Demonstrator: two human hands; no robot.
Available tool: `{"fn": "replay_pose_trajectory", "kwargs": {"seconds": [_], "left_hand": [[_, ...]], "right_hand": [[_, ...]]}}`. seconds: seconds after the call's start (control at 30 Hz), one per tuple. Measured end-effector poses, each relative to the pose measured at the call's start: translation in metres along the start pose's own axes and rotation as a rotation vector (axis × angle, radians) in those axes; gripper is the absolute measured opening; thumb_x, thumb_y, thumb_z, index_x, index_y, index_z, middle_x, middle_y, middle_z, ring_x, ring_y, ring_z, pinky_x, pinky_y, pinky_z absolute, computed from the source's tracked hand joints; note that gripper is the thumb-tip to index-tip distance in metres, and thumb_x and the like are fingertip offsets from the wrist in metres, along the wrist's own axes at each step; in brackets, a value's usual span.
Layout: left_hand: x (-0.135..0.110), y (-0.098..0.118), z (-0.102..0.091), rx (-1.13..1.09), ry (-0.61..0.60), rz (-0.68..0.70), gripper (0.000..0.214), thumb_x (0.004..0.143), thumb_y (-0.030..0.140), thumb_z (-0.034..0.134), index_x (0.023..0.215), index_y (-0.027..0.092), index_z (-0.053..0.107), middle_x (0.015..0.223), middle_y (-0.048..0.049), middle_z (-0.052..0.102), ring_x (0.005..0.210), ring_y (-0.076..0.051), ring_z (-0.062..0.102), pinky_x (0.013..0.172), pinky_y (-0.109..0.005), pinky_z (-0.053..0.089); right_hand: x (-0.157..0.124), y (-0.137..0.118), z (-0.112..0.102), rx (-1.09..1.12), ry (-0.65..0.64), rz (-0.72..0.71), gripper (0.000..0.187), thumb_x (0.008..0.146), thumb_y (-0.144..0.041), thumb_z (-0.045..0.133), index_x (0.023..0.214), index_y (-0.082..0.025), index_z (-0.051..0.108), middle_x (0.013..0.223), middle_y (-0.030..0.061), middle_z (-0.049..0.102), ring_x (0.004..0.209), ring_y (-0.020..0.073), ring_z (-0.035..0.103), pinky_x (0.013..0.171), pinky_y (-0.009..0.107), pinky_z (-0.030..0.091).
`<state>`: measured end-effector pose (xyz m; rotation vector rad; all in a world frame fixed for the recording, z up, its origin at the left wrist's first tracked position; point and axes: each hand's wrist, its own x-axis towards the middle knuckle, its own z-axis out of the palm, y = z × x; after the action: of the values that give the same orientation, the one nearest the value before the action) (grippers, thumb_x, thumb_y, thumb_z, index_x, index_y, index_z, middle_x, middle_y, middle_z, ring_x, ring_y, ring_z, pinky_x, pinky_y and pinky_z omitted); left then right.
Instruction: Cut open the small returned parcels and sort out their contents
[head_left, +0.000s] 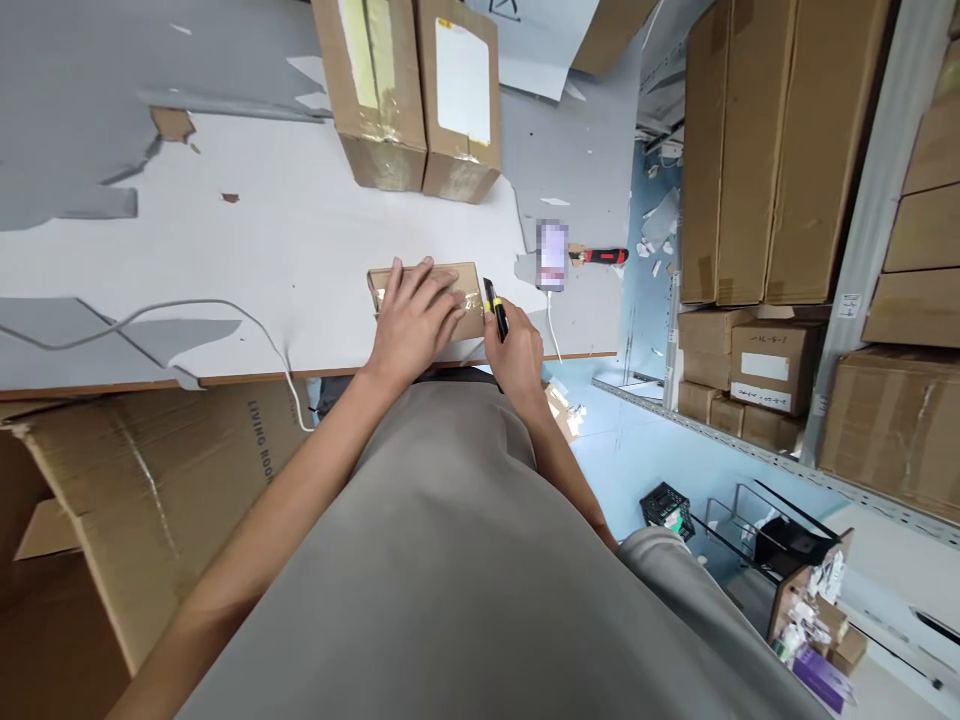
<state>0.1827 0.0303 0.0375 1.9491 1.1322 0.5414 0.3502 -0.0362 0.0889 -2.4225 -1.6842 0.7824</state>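
Observation:
A small brown cardboard box [469, 322] with clear tape lies near the front edge of the worktable. My left hand [414, 318] rests flat on top of it, fingers stretched out across the tape. In my right hand [514, 350] is a black and yellow utility knife [496, 312], wrapped by the fingers and pointing away from me. The knife sits just beside the box's right end; I cannot tell whether it touches the cardboard. Part of the box is hidden under my left hand.
Two taped cartons [463, 150] stand at the back of the table [300, 240]. A phone [552, 255] on a cable and a red-black handled tool [604, 256] lie right. A white cable [217, 303] crosses the left side. Shelves of cartons [750, 150] rise at the right.

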Motion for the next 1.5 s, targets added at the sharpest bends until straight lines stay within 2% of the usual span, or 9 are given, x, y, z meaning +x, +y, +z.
{"fn": "replay_pose_trajectory", "kwargs": {"seconds": [0.1, 0.2, 0.3, 0.4, 0.53, 0.83, 1.17, 1.33, 1.5], "left_hand": [[-0.003, -0.010, 0.006, 0.016, 0.020, -0.007, 0.043, 0.105, 0.061, 0.079, 0.144, 0.040, 0.078, 0.158, -0.0078, 0.079, 0.174, -0.044, 0.050, 0.151, -0.076, 0.015], [-0.006, -0.014, 0.005, 0.012, 0.024, -0.017, 0.037, 0.112, 0.065, 0.067, 0.130, 0.036, 0.081, 0.161, -0.0074, 0.077, 0.174, -0.041, 0.050, 0.152, -0.072, 0.013], [-0.007, -0.010, 0.003, 0.000, -0.001, -0.072, 0.052, 0.112, 0.077, 0.057, 0.120, 0.032, 0.081, 0.161, -0.0042, 0.078, 0.177, -0.038, 0.045, 0.151, -0.067, 0.015], [-0.006, -0.003, 0.001, 0.000, -0.049, -0.146, 0.068, 0.106, 0.089, 0.050, 0.117, 0.030, 0.081, 0.146, -0.0009, 0.084, 0.180, -0.035, 0.037, 0.145, -0.064, 0.022], [-0.006, 0.004, 0.002, 0.001, -0.045, -0.194, 0.077, 0.104, 0.094, 0.035, 0.105, 0.031, 0.078, 0.132, -0.0003, 0.087, 0.180, -0.031, 0.036, 0.140, -0.061, 0.024], [-0.006, 0.009, 0.010, -0.043, 0.002, -0.239, 0.073, 0.097, 0.097, 0.045, 0.101, 0.031, 0.077, 0.128, -0.0021, 0.088, 0.179, -0.032, 0.037, 0.132, -0.062, 0.028], [-0.008, 0.003, 0.013, 0.105, -0.139, -0.246, 0.074, 0.100, 0.094, 0.036, 0.085, 0.028, 0.067, 0.130, -0.0038, 0.086, 0.185, -0.033, 0.019, 0.125, -0.066, 0.026], [-0.010, 0.002, 0.011, 0.053, -0.053, -0.229, 0.079, 0.109, 0.089, 0.027, 0.097, 0.027, 0.075, 0.135, -0.0023, 0.085, 0.183, -0.033, 0.026, 0.133, -0.065, 0.024], [-0.014, -0.014, 0.026, -0.051, 0.105, -0.130, 0.057, 0.115, 0.076, 0.046, 0.126, 0.032, 0.081, 0.160, -0.0057, 0.078, 0.183, -0.036, 0.033, 0.149, -0.066, 0.014]], "right_hand": [[-0.001, 0.000, -0.004, -0.025, -0.041, 0.002, 0.042, 0.127, -0.027, 0.043, 0.161, -0.022, 0.067, 0.149, 0.0159, 0.079, 0.136, 0.0278, 0.078, 0.113, 0.037, 0.061], [-0.002, -0.004, -0.006, -0.051, -0.091, 0.005, 0.043, 0.126, -0.026, 0.043, 0.162, -0.023, 0.066, 0.145, 0.0140, 0.080, 0.132, 0.0283, 0.078, 0.111, 0.038, 0.061], [-0.002, -0.009, -0.007, -0.084, -0.129, 0.030, 0.045, 0.126, -0.026, 0.041, 0.166, -0.023, 0.063, 0.144, 0.0132, 0.079, 0.129, 0.0286, 0.079, 0.109, 0.038, 0.061], [-0.001, -0.016, -0.011, -0.124, -0.162, 0.051, 0.048, 0.126, -0.026, 0.038, 0.169, -0.022, 0.058, 0.144, 0.0135, 0.078, 0.128, 0.0295, 0.079, 0.107, 0.039, 0.062], [-0.001, -0.028, -0.019, -0.198, -0.196, 0.074, 0.048, 0.128, -0.027, 0.036, 0.172, -0.023, 0.054, 0.147, 0.0160, 0.076, 0.129, 0.0309, 0.079, 0.106, 0.040, 0.063], [0.008, -0.043, -0.014, -0.271, -0.167, 0.082, 0.039, 0.126, -0.023, 0.043, 0.161, -0.020, 0.061, 0.143, 0.0207, 0.077, 0.116, 0.0304, 0.087, 0.098, 0.040, 0.069], [-0.027, -0.037, -0.028, -0.313, -0.298, 0.138, 0.041, 0.123, -0.016, 0.038, 0.154, -0.018, 0.065, 0.128, 0.0211, 0.086, 0.119, 0.0327, 0.087, 0.096, 0.040, 0.067], [-0.034, -0.038, -0.033, -0.303, -0.281, 0.112, 0.045, 0.124, -0.019, 0.040, 0.164, -0.019, 0.060, 0.130, 0.0205, 0.086, 0.117, 0.0337, 0.087, 0.095, 0.042, 0.067], [-0.019, -0.045, -0.036, -0.295, -0.230, 0.081, 0.049, 0.127, -0.022, 0.041, 0.175, -0.021, 0.052, 0.137, 0.0184, 0.084, 0.118, 0.0308, 0.087, 0.099, 0.040, 0.068]]}}
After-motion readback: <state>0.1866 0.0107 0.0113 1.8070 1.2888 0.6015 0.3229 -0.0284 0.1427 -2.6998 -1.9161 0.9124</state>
